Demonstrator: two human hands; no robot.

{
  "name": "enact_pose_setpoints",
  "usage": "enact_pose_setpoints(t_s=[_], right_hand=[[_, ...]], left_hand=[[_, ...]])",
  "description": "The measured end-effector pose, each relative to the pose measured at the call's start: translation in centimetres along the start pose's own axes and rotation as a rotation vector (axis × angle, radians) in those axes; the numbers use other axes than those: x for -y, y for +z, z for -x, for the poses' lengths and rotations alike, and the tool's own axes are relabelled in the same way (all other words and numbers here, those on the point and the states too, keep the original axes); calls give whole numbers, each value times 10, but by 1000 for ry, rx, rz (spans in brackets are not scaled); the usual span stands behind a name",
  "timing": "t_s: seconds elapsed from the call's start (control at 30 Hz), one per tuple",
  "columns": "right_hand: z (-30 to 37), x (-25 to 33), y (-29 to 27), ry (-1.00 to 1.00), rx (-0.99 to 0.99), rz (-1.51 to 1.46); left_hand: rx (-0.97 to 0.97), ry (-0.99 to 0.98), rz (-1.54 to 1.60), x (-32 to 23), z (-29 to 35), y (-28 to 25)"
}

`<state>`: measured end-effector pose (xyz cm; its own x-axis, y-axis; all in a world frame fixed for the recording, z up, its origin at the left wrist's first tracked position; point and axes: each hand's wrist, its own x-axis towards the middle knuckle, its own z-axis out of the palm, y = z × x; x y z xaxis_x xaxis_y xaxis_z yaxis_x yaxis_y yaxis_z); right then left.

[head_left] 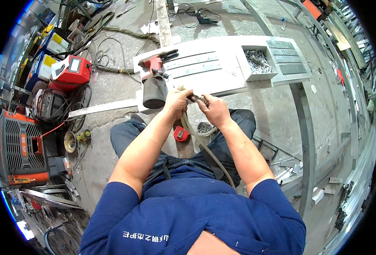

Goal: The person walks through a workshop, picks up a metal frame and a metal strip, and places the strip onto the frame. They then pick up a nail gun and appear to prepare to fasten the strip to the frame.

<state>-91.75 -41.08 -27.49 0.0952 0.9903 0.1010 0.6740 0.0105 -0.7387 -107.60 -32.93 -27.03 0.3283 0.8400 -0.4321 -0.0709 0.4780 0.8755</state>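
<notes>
My left hand (178,102) is closed around a beige air hose (188,123) near its end. My right hand (215,111) pinches the hose's end fitting (200,99), close beside the left; my fingers partly cover the fitting. From there the hose hangs in a loop and runs down across my lap. Just beyond my left hand, a red and black pneumatic rivet gun (155,68) stands on its dark round cylinder at the edge of a white metal panel (226,72). An open box (260,77) of loose rivets (257,61) sits on the panel's right part.
Between my knees are a red tape measure (180,134) and a small tub (205,128) of fasteners. Red welding machines (71,72) and an orange-grey unit (22,146) stand at left. A steel beam (303,140) runs at right. A green drill (206,19) lies on the far floor.
</notes>
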Motion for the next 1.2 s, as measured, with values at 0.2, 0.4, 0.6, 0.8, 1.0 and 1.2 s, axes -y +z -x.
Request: enact_pose_setpoints(t_s=[0.2, 0.4, 0.6, 0.8, 1.0, 1.2], right_hand=[[-2, 1, 3, 100, 82, -149], [-14, -26, 13, 314, 249, -612], [-19, -19, -2, 687, 506, -1006], [-10, -3, 8, 38, 148, -40], [-3, -10, 22, -106, -33, 249], [-3, -6, 21, 22, 52, -74]], left_hand=[[3, -10, -34, 3, -2, -4], [21, -44, -34, 6, -7, -4], [-7, -47, -80, 8, -7, -7], [-12, -62, -20, 16, -9, -8], [-15, -46, -31, 17, -10, -8], [-22, 16, -74, 17, -6, -7]])
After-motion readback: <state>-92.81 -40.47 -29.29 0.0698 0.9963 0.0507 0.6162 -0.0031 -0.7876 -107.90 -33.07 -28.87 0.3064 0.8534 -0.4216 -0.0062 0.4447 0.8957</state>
